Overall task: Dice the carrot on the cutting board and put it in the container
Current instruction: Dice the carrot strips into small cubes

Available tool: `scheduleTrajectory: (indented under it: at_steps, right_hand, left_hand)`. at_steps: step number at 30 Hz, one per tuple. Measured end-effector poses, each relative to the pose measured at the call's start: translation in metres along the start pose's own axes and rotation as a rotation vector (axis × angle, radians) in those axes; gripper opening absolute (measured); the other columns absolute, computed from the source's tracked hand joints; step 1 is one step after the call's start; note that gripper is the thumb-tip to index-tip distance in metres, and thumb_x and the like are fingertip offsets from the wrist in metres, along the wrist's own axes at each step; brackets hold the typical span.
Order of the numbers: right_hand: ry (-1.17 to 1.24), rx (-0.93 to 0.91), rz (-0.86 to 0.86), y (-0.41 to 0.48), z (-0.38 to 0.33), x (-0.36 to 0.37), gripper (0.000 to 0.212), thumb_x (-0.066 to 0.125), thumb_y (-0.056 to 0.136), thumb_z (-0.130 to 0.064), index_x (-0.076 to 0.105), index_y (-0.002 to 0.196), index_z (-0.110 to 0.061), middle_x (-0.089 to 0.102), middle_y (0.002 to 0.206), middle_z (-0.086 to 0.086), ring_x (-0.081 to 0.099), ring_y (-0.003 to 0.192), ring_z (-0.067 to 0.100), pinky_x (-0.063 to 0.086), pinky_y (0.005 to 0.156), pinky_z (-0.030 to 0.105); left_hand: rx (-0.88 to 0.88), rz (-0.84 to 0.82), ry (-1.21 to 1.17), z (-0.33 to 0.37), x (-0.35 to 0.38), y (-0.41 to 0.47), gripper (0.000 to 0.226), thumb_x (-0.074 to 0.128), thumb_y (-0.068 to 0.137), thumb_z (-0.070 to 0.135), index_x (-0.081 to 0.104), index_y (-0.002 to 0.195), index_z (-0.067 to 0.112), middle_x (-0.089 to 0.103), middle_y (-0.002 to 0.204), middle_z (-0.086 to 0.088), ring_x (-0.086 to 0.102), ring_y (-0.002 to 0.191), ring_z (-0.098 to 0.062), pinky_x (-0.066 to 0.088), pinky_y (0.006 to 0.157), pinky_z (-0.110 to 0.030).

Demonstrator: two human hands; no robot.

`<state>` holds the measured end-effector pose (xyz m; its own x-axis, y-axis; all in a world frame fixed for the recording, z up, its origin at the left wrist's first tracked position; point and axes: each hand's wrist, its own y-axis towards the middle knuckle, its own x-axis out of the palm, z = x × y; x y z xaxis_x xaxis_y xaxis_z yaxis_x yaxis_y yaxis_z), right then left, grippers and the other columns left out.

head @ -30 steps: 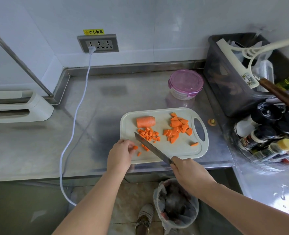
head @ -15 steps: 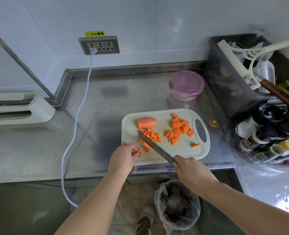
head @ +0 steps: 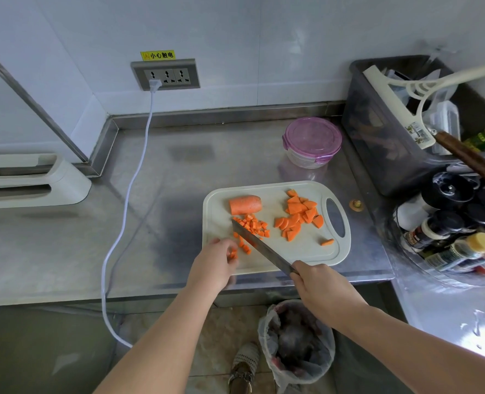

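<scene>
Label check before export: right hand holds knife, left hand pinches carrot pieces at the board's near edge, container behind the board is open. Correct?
No: the head view shows the container closed, purple lid on. Otherwise right: right hand grips the knife, left hand pinches carrot pieces at the near edge of the cutting board.

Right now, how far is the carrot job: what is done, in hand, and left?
Done: a pile of dice lies on the board. In hand: the right hand holds the knife, the left hand pinches carrot bits. Left: the slices and the stub are undiced, and the container is lidded.
</scene>
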<state>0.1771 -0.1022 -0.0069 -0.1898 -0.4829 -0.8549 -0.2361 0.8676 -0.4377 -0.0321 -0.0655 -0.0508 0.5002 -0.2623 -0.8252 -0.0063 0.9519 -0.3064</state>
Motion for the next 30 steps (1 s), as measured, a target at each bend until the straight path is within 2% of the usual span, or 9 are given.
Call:
scheduleTrajectory:
  at_steps: [3, 7, 11, 15, 20, 23, 25, 27, 30]
  right_hand:
    - [0.024, 0.010, 0.007, -0.001, 0.001, -0.001, 0.023, 0.033, 0.104, -0.031, 0.049, 0.118, -0.021, 0.063, 0.100, -0.002, 0.065, 0.079, 0.014, 0.058, 0.070, 0.026]
    - [0.032, 0.008, 0.003, -0.002, -0.001, -0.002, 0.024, 0.033, 0.104, -0.032, 0.048, 0.120, -0.022, 0.063, 0.103, -0.002, 0.065, 0.083, 0.014, 0.058, 0.074, 0.026]
    - [0.062, 0.009, 0.000, -0.002, -0.004, -0.002, 0.025, 0.032, 0.104, -0.032, 0.048, 0.121, -0.022, 0.061, 0.103, -0.004, 0.063, 0.083, 0.012, 0.056, 0.074, 0.021]
    - [0.076, 0.007, -0.008, -0.003, -0.006, -0.004, 0.025, 0.033, 0.104, -0.032, 0.049, 0.121, -0.022, 0.061, 0.104, -0.004, 0.064, 0.083, 0.013, 0.057, 0.075, 0.023]
    - [0.025, -0.012, -0.029, -0.002, -0.005, -0.003, 0.025, 0.034, 0.104, -0.029, 0.048, 0.123, -0.022, 0.062, 0.106, -0.003, 0.065, 0.085, 0.015, 0.059, 0.077, 0.028]
    - [0.040, -0.014, -0.027, -0.004, -0.007, 0.000, 0.024, 0.033, 0.104, -0.030, 0.048, 0.121, -0.022, 0.062, 0.105, -0.002, 0.065, 0.084, 0.017, 0.058, 0.076, 0.029]
    - [0.028, -0.018, -0.030, -0.007, -0.009, 0.000, 0.023, 0.032, 0.104, -0.030, 0.050, 0.117, -0.021, 0.061, 0.098, -0.001, 0.063, 0.080, 0.016, 0.055, 0.068, 0.028]
    - [-0.027, -0.053, -0.051, -0.009, -0.013, 0.001, 0.021, 0.034, 0.104, -0.026, 0.050, 0.117, -0.019, 0.059, 0.094, 0.001, 0.061, 0.078, 0.019, 0.052, 0.066, 0.030]
    - [-0.052, -0.063, -0.076, -0.013, -0.019, 0.005, 0.021, 0.032, 0.105, -0.025, 0.047, 0.117, -0.018, 0.060, 0.094, 0.001, 0.064, 0.085, 0.023, 0.056, 0.073, 0.036]
  left_hand:
    - [-0.003, 0.047, -0.020, 0.000, 0.002, -0.002, 0.014, 0.057, 0.093, 0.022, 0.060, 0.107, 0.021, 0.057, 0.107, 0.006, 0.057, 0.087, -0.010, 0.042, 0.065, -0.018]
    - [-0.002, 0.110, -0.053, 0.000, 0.005, -0.007, 0.009, 0.059, 0.092, 0.022, 0.062, 0.100, 0.020, 0.060, 0.104, 0.008, 0.060, 0.087, -0.010, 0.046, 0.066, -0.018]
    - [0.000, 0.143, -0.128, -0.003, 0.007, -0.014, 0.010, 0.062, 0.091, 0.020, 0.062, 0.100, 0.022, 0.054, 0.098, 0.014, 0.060, 0.082, -0.006, 0.038, 0.056, -0.005]
    - [-0.009, 0.171, -0.153, -0.006, 0.010, -0.015, 0.013, 0.063, 0.090, 0.022, 0.063, 0.103, 0.020, 0.054, 0.097, 0.013, 0.060, 0.087, -0.008, 0.044, 0.070, -0.016]
    - [-0.024, 0.191, -0.140, -0.004, 0.013, -0.013, 0.008, 0.059, 0.093, 0.019, 0.063, 0.100, 0.018, 0.060, 0.098, 0.011, 0.058, 0.074, -0.004, 0.037, 0.058, -0.004]
    - [-0.057, 0.203, -0.155, -0.004, 0.012, -0.014, 0.009, 0.061, 0.091, 0.021, 0.063, 0.099, 0.018, 0.063, 0.098, 0.009, 0.060, 0.078, -0.006, 0.045, 0.064, -0.013]
    - [-0.078, 0.224, -0.159, -0.005, 0.012, -0.015, 0.014, 0.063, 0.090, 0.027, 0.063, 0.100, 0.017, 0.060, 0.097, 0.008, 0.060, 0.079, -0.009, 0.046, 0.066, -0.017]
    - [-0.100, 0.245, -0.161, -0.004, 0.011, -0.018, 0.018, 0.063, 0.090, 0.032, 0.064, 0.100, 0.016, 0.053, 0.096, 0.010, 0.056, 0.071, -0.006, 0.041, 0.062, -0.016]
    - [-0.126, 0.258, -0.161, -0.003, 0.011, -0.020, 0.018, 0.064, 0.089, 0.034, 0.066, 0.097, 0.017, 0.050, 0.097, 0.011, 0.050, 0.061, -0.002, 0.039, 0.060, -0.017]
